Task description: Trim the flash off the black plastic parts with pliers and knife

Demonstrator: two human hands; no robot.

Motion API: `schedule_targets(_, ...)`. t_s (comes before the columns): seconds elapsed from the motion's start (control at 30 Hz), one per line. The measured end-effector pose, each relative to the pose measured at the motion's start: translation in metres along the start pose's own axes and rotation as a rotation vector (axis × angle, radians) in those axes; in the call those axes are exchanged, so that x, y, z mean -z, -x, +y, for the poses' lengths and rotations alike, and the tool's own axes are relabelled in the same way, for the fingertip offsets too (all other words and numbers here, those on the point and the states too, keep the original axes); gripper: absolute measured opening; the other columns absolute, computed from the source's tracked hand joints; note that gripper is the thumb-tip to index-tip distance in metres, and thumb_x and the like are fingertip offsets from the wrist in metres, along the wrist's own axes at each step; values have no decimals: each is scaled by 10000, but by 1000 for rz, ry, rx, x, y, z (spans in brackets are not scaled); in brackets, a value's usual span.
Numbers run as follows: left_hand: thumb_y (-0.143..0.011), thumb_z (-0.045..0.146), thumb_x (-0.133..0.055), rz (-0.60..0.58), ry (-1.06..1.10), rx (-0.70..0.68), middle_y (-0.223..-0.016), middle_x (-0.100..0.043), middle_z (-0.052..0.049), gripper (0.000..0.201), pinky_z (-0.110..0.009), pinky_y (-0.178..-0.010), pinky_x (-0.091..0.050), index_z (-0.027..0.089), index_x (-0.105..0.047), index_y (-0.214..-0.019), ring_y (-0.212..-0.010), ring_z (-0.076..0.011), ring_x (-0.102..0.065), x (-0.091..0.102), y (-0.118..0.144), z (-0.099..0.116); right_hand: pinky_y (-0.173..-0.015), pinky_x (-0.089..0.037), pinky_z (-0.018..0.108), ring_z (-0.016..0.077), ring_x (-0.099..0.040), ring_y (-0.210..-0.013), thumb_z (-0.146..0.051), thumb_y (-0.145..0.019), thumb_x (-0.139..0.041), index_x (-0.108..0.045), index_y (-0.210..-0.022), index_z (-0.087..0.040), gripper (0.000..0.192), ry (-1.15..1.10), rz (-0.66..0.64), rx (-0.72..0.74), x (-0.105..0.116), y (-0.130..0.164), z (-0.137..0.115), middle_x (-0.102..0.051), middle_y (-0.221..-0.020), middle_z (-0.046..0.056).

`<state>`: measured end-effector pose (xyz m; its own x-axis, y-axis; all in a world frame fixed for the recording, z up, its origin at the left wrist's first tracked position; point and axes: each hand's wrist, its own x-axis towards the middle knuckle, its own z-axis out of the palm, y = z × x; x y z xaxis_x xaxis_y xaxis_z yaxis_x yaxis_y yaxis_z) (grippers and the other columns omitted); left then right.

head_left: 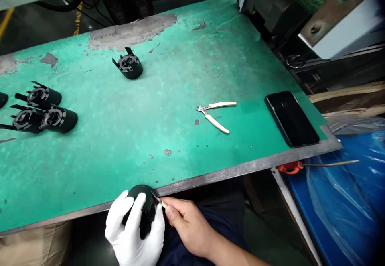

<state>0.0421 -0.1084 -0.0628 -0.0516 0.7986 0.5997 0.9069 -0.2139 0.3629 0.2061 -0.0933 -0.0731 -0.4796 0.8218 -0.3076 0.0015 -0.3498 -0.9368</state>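
Note:
My left hand [132, 234], in a white glove, is wrapped round a black round plastic part [143, 193] at the table's front edge. Bare-skinned, my right hand [189, 226] pinches a small knife [162, 202] with a pale handle. Its thin blade points up and left and lies against the right side of the black part. Whether the blade touches the surface I cannot make out. My left fingers hide much of the part.
Pale-handled nippers [215, 115] lie spread on the green table [168, 97]. A black phone [291, 119] rests at the right. One black pronged cylinder [130, 66] stands farther back; several more [61, 119] sit at the left. Orange-handled scissors [290, 167] lie beyond the table's right corner.

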Motion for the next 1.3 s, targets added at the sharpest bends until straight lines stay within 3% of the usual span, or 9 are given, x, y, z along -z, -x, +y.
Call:
schedule_targets(0.2, -584, 131, -921, 27, -25, -23, -1082, -526, -131, 620, -531, -902, -585, 140, -640, -1137, -1087, -393, -635, -2, 0, 0, -678, -368, 287, 144, -433, -698, -462, -1025, -396, -627, -845, -184, 404, 72, 54, -14, -1, -5, 1, -534, -734, -4)
schedule_targets(0.33, -571, 131, -923, 51, -47, -40, -1081, -512, -112, 615, -527, -898, -587, 161, -641, -1116, -1076, -381, -638, -3, 6, -3, -622, -322, 274, 124, -406, -660, -479, -1028, -389, -529, -767, -191, 413, 88, 71, -37, -4, -6, 3, -468, -687, -25)
schedule_targets(0.63, -557, 146, -936, 68, -51, -96, -1058, -537, -131, 600, -536, -866, -588, 129, -645, -1082, -1035, -392, -651, -4, 4, -2, -630, -322, 268, 110, -432, -654, -531, -1029, -361, -475, -716, -180, 483, 34, -26, 26, 8, -10, 31, -479, -674, -28)
schedule_targets(0.8, -523, 124, -939, 76, -71, -124, -1038, -529, -124, 617, -535, -838, -593, 122, -647, -1067, -1020, -408, -653, -5, 7, -6, -597, -275, 271, 103, -375, -629, -510, -1023, -399, -444, -691, -182, 469, 74, -15, 20, 8, -10, 26, -416, -641, -41)
schedule_targets(1.0, -503, 132, -945, 106, -55, -141, -1049, -489, -80, 629, -540, -869, -597, 165, -646, -1054, -1051, -389, -638, -8, 15, -13, -586, -264, 273, 106, -382, -641, -497, -1029, -392, -489, -741, -187, 434, 98, 70, -17, -2, -8, 17, -433, -659, -39)
schedule_targets(1.17, -530, 97, -936, 50, -13, -177, -1044, -508, -85, 571, -527, -858, -605, 173, -648, -1017, -1063, -386, -633, -3, 12, -11, -640, -342, 270, 111, -468, -654, -526, -1028, -377, -530, -731, -174, 485, 34, 28, 23, 5, -7, 19, -509, -668, -25)
schedule_targets(1.3, -526, 51, -925, 23, 47, -199, -1035, -511, -90, 565, -541, -887, -599, 162, -655, -1009, -1096, -399, -618, -1, 11, -12, -631, -341, 262, 111, -478, -651, -461, -1034, -391, -596, -816, -188, 405, 134, -26, 74, 11, -7, 11, -507, -668, -35)
